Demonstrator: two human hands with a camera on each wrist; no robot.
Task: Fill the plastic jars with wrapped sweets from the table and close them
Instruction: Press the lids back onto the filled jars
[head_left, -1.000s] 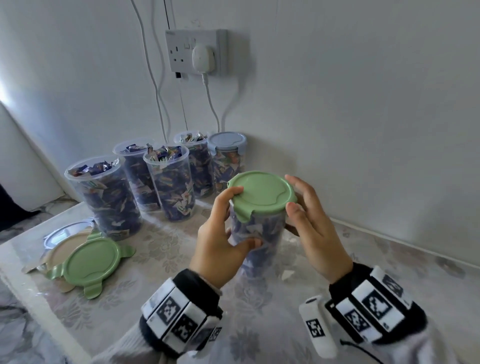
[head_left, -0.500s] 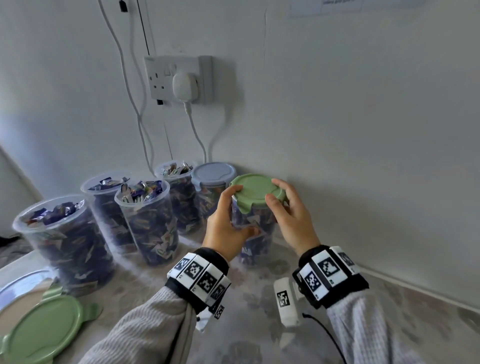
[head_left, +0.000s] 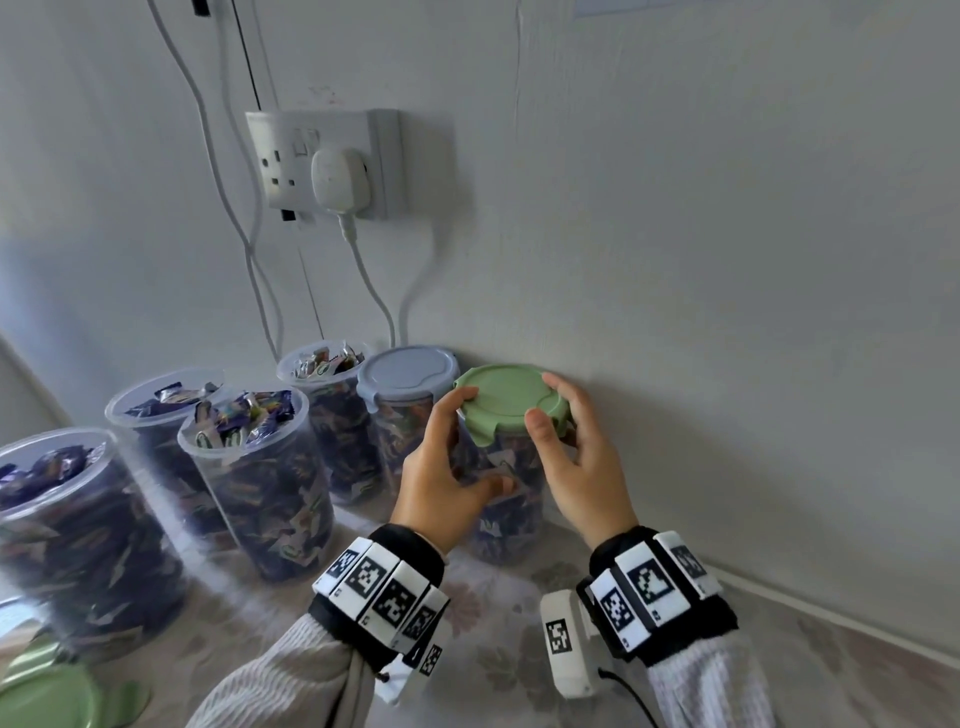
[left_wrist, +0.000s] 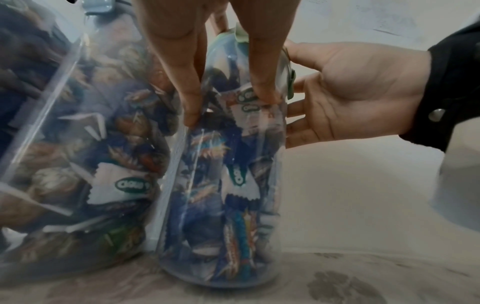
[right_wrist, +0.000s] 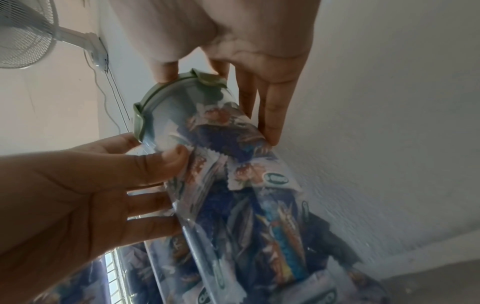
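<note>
Since the earlier frame you've carried the green-lidded jar (head_left: 506, 467) back beside the grey-lidded jar (head_left: 405, 410), mid-frame against the wall; your left hand (head_left: 441, 473) grips its side; your right hand (head_left: 576, 452) clasps the green lid (head_left: 506, 402).

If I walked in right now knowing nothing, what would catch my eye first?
Probably the two hands around a clear jar packed with wrapped sweets, against the wall: the left hand grips the jar while the right hand holds its green lid. To its left a jar with a grey lid stands beside it, then a row of open jars brimming with sweets. On the wall above, a white plug sits in a socket.
</note>
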